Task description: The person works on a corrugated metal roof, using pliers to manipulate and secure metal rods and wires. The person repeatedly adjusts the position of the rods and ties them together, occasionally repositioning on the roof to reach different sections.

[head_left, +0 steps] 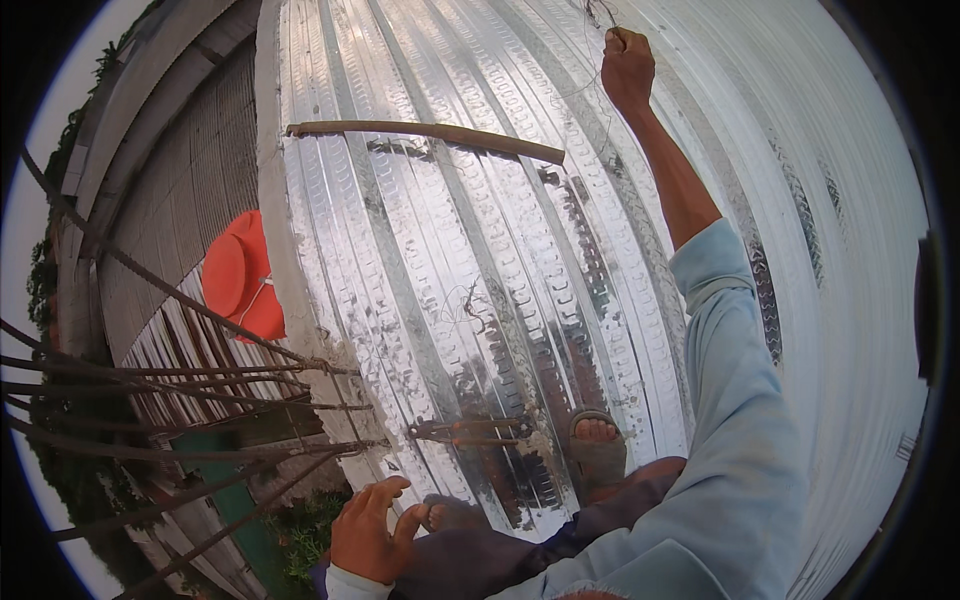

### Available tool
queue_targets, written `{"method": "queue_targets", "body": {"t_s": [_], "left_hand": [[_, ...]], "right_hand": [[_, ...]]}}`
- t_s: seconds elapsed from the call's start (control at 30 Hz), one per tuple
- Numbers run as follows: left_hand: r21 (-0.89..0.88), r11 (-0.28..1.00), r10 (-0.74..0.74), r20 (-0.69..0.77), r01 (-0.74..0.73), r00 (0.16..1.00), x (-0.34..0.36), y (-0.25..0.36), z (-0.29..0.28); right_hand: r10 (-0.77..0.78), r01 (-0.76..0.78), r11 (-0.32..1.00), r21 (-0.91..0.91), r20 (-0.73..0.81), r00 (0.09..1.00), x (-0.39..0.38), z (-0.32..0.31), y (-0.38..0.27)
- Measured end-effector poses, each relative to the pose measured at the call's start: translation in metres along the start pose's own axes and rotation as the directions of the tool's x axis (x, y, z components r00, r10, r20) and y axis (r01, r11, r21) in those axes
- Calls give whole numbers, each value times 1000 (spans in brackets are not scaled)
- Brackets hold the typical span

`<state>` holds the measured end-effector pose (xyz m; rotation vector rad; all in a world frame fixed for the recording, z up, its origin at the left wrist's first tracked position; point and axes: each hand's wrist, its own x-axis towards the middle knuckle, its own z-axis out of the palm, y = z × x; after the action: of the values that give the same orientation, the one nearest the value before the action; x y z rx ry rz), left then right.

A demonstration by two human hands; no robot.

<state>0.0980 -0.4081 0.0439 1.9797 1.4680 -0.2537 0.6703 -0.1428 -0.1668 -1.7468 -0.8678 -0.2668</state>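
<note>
My right hand (628, 72) is raised at the far end of my stretched-out arm, its fingers pinched on a thin tie wire (598, 12). Loose strands of that wire curl beside the fist and trail over the metal decking (440, 220). Near my knee, my left hand (368, 532) is held with thumb and fingers apart, and nothing shows in it. Closest to it are the concrete edge and my sandalled feet. A rusty bent steel tie (470, 430) lies on the decking just beyond my feet. Another small tangle of wire (468, 302) rests farther out.
A brown strip (430, 130) lies across the ribs ahead. Along the left runs a concrete edge (325, 390), where several rusty rebars (200, 375) stick outward over a drop. Below it are a red tank (238, 275), corrugated roofs (190, 170) and green plants (305, 530).
</note>
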Motion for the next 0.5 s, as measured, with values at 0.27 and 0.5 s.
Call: {"method": "queue_targets", "body": {"t_s": [0.27, 0.5], "left_hand": [[-653, 750, 278, 163, -108, 947, 178, 3, 8], [-459, 888, 104, 170, -15, 980, 281, 1, 153]], "right_hand": [[35, 106, 987, -117, 818, 575, -241, -182, -40], [171, -20, 985, -170, 982, 80, -337, -251, -60]]}}
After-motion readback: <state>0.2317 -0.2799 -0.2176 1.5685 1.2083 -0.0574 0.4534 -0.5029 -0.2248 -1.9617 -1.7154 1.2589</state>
